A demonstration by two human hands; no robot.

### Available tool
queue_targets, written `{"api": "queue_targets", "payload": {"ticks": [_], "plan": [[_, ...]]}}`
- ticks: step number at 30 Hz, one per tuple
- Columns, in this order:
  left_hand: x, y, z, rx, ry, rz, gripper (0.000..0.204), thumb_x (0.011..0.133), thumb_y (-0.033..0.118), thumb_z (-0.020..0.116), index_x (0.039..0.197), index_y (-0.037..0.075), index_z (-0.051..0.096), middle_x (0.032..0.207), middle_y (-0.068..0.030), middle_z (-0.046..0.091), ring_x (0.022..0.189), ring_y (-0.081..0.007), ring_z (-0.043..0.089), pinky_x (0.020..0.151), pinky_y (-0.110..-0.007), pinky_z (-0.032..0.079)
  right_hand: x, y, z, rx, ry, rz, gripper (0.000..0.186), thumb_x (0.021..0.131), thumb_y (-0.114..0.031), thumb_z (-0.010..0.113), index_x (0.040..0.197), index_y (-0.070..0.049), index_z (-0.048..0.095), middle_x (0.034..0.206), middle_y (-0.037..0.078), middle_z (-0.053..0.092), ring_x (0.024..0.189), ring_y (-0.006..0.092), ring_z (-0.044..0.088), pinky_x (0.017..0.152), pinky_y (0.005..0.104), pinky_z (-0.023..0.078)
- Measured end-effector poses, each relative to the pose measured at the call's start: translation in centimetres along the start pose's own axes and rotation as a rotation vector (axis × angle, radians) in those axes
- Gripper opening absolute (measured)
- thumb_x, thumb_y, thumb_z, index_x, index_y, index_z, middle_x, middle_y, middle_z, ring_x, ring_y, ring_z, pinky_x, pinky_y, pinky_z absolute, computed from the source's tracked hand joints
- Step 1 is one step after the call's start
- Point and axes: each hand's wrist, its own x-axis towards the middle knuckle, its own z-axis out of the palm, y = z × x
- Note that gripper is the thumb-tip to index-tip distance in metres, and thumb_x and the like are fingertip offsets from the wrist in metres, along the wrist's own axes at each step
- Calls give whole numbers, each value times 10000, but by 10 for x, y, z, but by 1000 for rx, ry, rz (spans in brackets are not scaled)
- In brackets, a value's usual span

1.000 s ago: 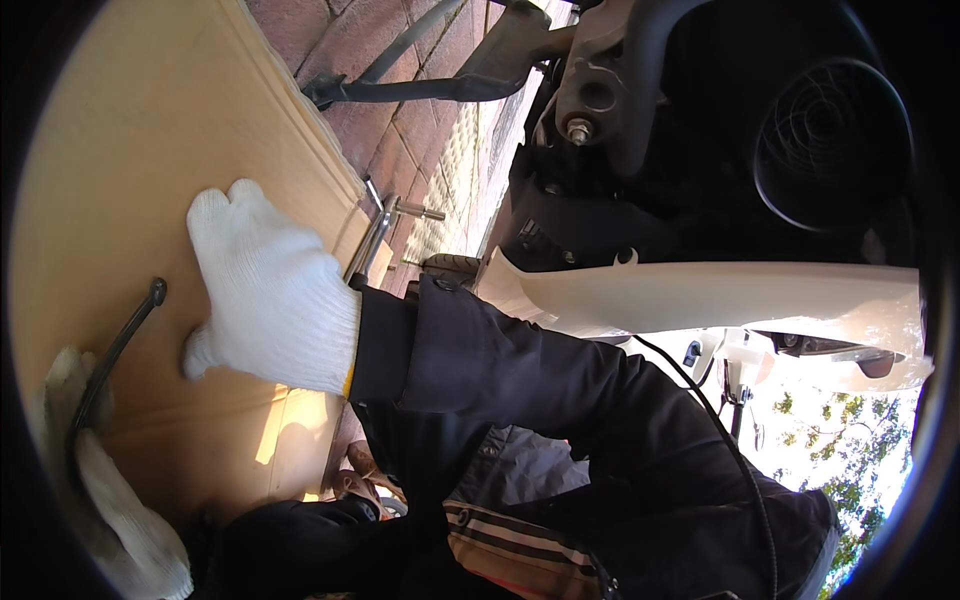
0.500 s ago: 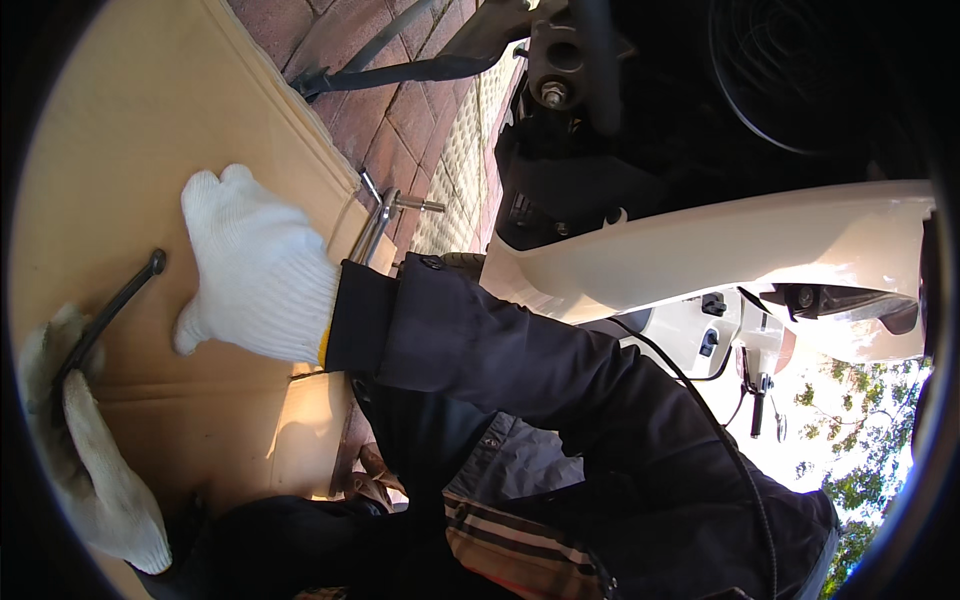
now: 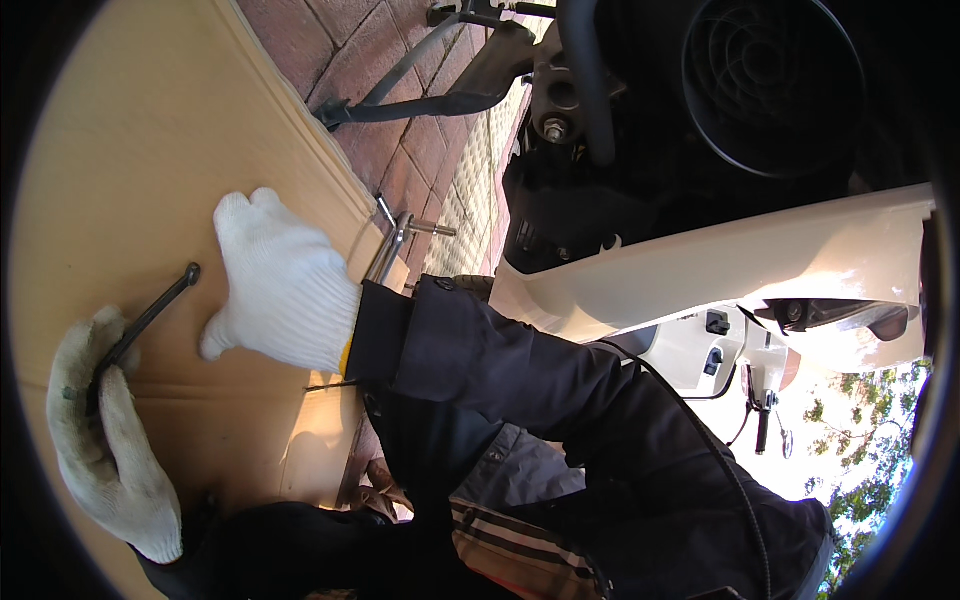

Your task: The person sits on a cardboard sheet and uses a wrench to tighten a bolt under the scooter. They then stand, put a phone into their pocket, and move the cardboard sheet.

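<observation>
My left hand (image 3: 135, 470), in a white knit glove, is at the lower left with its fingers wrapped round a dark wrench (image 3: 150, 315). The wrench's rounded end points up and right, toward my other hand; its lower part is hidden in the glove. My right hand (image 3: 290, 285), also in a white glove, is over the cardboard sheet (image 3: 150, 150) with its back showing. Its thumb stands apart from the fingers, which are partly hidden, and I see nothing in it. Near its wrist, shiny metal tools (image 3: 395, 240) rest at the cardboard's edge.
A scooter fills the upper right, with a cream body panel (image 3: 700, 260), a round black cover (image 3: 770, 85) and a bolt (image 3: 555, 130). A dark metal stand (image 3: 430, 105) reaches over the red paving (image 3: 330, 40). A black cord (image 3: 700, 410) crosses my right sleeve.
The view has shifted, so the scene sits lower and farther right. My left hand, blurred before, is now sharper and slightly nearer my right hand, still gripping the wrench.
</observation>
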Motion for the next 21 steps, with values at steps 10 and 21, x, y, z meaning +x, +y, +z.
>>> {"api": "queue_targets", "payload": {"ticks": [10, 21], "plan": [[-1, 8, 2, 26, -4, -14, 401, 1117, -92, 481, 1509, -90, 567, 1462, -259, 688, 1343, -302, 692, 1153, -402, 562, 1, -6, -7, 12, -90, 86, 888, 580, -361, 1078, 1161, 43, 542, 1153, 271, 609, 971, 472, 727, 843, 503, 615], [-1, 5, -2, 59, -46, 43, 389, 1131, -75, 491, 1511, -75, 573, 1466, -232, 693, 1333, -293, 697, 1149, -408, 565, 3, -5, -6, -9, -128, 101, 866, 595, -363, 1070, 1153, 33, 538, 1155, 267, 596, 1004, 470, 713, 861, 502, 608]]}}
